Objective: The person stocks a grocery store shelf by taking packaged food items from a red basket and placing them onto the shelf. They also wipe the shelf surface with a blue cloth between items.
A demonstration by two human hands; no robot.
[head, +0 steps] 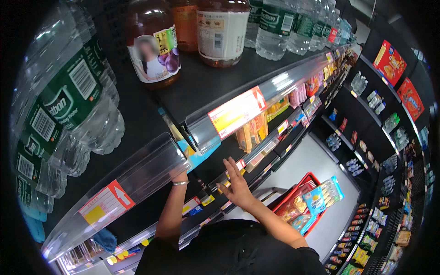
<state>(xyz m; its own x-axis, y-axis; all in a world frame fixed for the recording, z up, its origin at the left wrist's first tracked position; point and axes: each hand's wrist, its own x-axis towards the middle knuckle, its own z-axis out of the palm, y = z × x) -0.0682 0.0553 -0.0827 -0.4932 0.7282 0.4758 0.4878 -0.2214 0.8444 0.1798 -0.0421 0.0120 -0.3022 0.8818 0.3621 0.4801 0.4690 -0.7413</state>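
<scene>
My left hand [178, 174] reaches under the upper shelf's clear plastic edge; its fingers are mostly hidden behind that edge, beside a light blue package [201, 154] on the shelf below. Whether the fingers hold the package cannot be seen. A metal bracelet [180, 183] circles the left wrist. My right hand [238, 187] is held out in front of the lower shelf edges, fingers spread, with nothing in it. Orange and yellow packaged food [255, 130] stands on the lower shelf, just beyond the right hand.
Bottled water [72, 99] and large bottles of brown drink [222, 34] stand on the upper shelf. A red shopping basket [307, 180] with packaged food sits at the lower right on the light floor [309, 158]. Shelves [371, 106] with bottles and snacks line the right side.
</scene>
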